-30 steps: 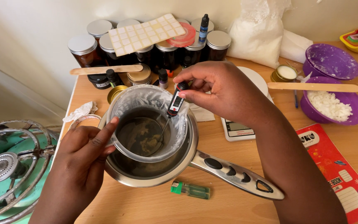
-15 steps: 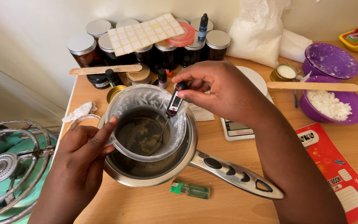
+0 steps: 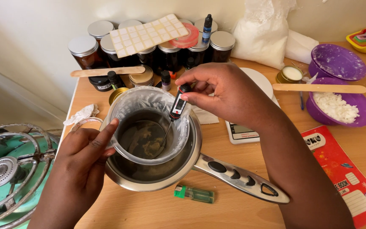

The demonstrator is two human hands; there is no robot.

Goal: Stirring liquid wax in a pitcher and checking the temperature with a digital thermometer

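Pinching a thermometer (image 3: 178, 106) by its black head, the right hand (image 3: 229, 95) has its thumb and fingers closed on it, probe angled down into the dark liquid in the jug (image 3: 149, 127). That clear jug sits inside a steel pan (image 3: 157, 169) on the wooden table (image 3: 234, 199), pan handle running out to the right. Left hand (image 3: 79, 165) rests against the jug's near-left rim, thumb up along the wall, fingers loosely curled, gripping nothing fully. A green lighter (image 3: 194, 194) lies just in front of the pan, a stove (image 3: 5, 169) at far left, lidded jars (image 3: 149, 46) behind, a purple bowl (image 3: 339, 108) of white flakes at right
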